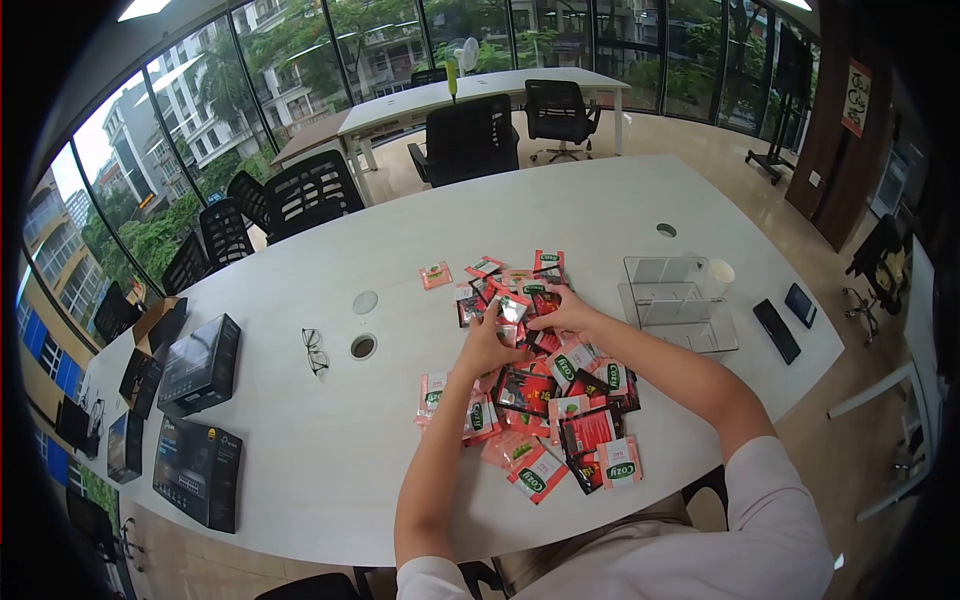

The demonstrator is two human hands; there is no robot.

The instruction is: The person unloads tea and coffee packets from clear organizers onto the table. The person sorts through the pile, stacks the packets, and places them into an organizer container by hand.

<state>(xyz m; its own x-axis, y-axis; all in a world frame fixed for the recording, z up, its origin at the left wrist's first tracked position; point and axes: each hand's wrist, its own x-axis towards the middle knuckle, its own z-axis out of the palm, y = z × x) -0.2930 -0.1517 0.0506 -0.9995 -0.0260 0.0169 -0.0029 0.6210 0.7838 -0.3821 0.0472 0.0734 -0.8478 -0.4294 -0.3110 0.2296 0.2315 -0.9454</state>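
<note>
Sachets (525,390) ("Cozy") under both hands (486,348)

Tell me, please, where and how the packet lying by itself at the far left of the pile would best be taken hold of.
I would pinch the packet by its left edge, coming in low from the left. It appears to lie flat, just apart from the pile, and that edge faces bare table, so it is likely easier to reach there.
</note>
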